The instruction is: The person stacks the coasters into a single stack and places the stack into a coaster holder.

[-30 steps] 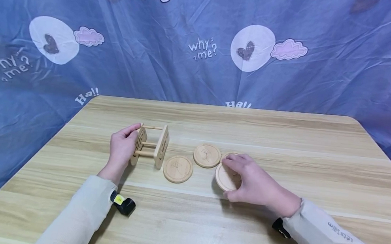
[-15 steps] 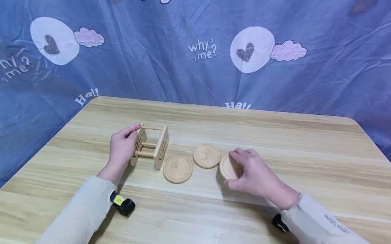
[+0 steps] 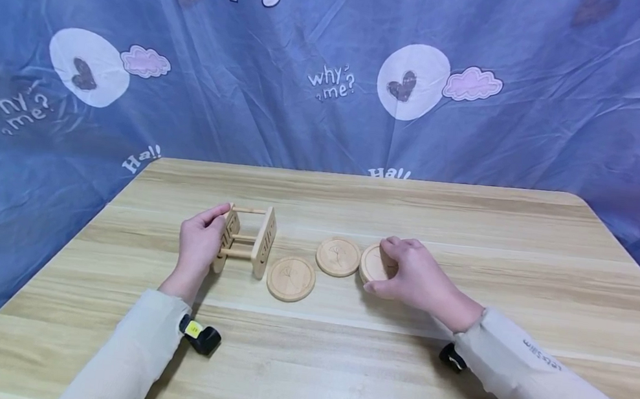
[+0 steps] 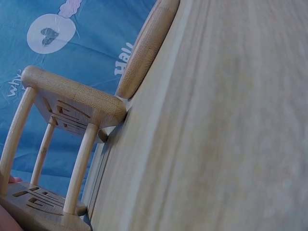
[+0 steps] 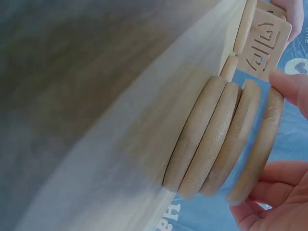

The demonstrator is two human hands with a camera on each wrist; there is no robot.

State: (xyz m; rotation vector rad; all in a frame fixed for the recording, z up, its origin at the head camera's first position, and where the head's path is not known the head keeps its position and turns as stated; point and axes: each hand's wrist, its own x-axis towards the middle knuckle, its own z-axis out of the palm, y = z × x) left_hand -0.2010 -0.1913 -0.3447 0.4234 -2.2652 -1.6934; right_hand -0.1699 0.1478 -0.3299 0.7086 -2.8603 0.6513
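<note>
My left hand (image 3: 199,244) grips the left side panel of a small wooden coaster rack (image 3: 264,243), whose two slotted panels are joined by round rods (image 4: 79,168). My right hand (image 3: 419,281) pinches a round wooden coaster (image 5: 258,149) at its edge between thumb and fingers. In the right wrist view, a stack of three coasters (image 5: 204,139) sits on the table just under the held one, with a narrow gap showing. From the head, the held coaster mostly hides that stack. Two engraved coasters (image 3: 291,279) lie flat between rack and stack.
The wood-grain table (image 3: 302,367) reaches back to a blue printed cloth (image 3: 237,100) hanging behind it. The farther flat coaster (image 3: 338,257) lies close against the stack's left side.
My right hand has carried the coaster a little away from me, from the stack's near side to over it. The left hand and the rack stay still.
</note>
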